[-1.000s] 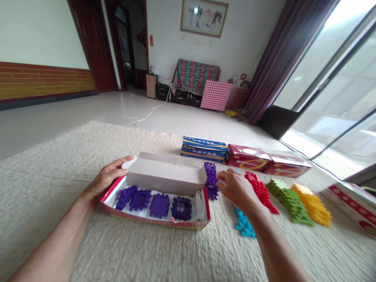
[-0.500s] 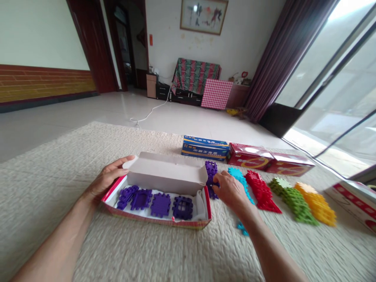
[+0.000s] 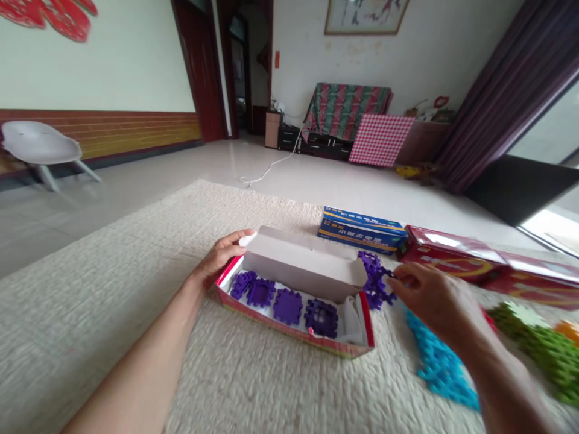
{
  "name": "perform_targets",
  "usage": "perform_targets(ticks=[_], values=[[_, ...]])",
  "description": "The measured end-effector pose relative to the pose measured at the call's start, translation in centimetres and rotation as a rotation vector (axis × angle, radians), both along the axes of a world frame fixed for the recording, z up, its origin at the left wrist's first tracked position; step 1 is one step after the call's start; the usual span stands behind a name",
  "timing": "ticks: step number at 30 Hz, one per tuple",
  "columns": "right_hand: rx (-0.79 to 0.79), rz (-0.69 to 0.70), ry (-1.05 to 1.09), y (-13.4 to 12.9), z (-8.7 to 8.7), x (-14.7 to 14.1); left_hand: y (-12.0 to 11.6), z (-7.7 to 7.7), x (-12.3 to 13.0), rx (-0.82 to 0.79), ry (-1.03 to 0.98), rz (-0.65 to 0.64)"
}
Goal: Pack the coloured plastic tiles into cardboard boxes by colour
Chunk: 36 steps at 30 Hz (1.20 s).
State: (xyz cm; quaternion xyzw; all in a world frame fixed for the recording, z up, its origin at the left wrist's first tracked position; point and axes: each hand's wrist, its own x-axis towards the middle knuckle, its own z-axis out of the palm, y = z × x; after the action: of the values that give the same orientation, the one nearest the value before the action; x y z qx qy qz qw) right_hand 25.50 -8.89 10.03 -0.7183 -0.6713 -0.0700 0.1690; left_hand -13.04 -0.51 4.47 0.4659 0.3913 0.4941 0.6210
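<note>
A long cardboard box [image 3: 289,333] with red ends stands with its lid [image 3: 301,253] raised. Several purple interlocking plastic tiles [image 3: 287,306] lie in a row on its white lining, with a white bundle [image 3: 351,316] at the right end. My left hand [image 3: 222,258] grips the box's far left corner, thumb and fingers around the edge by the white flap. My right hand [image 3: 429,295] pinches a purple tile [image 3: 388,293] just beyond the box's right end. That tile is at a row of purple tiles [image 3: 370,260] on the mat; my fingers hide part of it.
Light blue tiles [image 3: 441,364] lie under my right forearm, with green tiles [image 3: 534,340] and orange tiles [image 3: 567,331] farther right. Behind stand blue boxes [image 3: 362,234] and red boxes [image 3: 455,258]. A quilted mat [image 3: 181,241] covers the floor here.
The view has swung left, so things appear farther right. My right hand has drawn a purple tile a little rightward from its row. My left hand stays on the box corner.
</note>
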Motion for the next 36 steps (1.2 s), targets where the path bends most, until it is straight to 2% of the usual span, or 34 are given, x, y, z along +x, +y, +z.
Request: perform_targets(ticks=[3, 6, 9, 13, 16, 19, 23, 27, 31, 34, 36], values=[[0.132, 0.128, 0.12, -0.5, 1.4, -2.0, 0.0, 0.0, 0.1, 0.005, -0.028, -0.021], [0.17, 0.307, 0.153, -0.4, 2.3, -6.2, 0.0, 0.0, 0.1, 0.01, -0.061, -0.031], [0.055, 0.465, 0.092, 0.3, 2.5, -11.6, 0.1, -0.1, 0.1, 0.012, -0.086, -0.038], [-0.157, 0.542, -0.02, 1.4, 1.8, -17.6, 0.2, -0.2, 0.1, 0.02, -0.089, -0.063], [-0.259, 0.565, -0.09, 2.0, 1.4, -20.0, 0.3, -0.4, 0.1, 0.025, -0.081, -0.071], [-0.294, 0.568, -0.151, 2.3, 1.2, -21.0, 0.3, -0.5, -0.1, 0.033, -0.089, -0.085], [-0.242, 0.56, -0.157, 2.4, 0.9, -21.0, 0.4, -0.6, -0.2, 0.047, -0.118, -0.109], [-0.109, 0.58, -0.024, 2.0, 1.3, -19.1, 0.4, -0.6, -0.2, 0.033, -0.106, -0.098], [0.15, 0.528, 0.145, 1.0, 2.7, -14.0, 0.3, -0.3, 0.0, 0.021, -0.079, -0.083], [0.285, 0.335, 0.199, 0.3, 2.9, -8.9, -0.1, 0.3, 0.2, 0.017, -0.034, -0.046], [0.271, 0.19, 0.194, 0.1, 2.2, -5.5, -0.4, 0.6, 0.4, 0.004, 0.019, -0.016]])
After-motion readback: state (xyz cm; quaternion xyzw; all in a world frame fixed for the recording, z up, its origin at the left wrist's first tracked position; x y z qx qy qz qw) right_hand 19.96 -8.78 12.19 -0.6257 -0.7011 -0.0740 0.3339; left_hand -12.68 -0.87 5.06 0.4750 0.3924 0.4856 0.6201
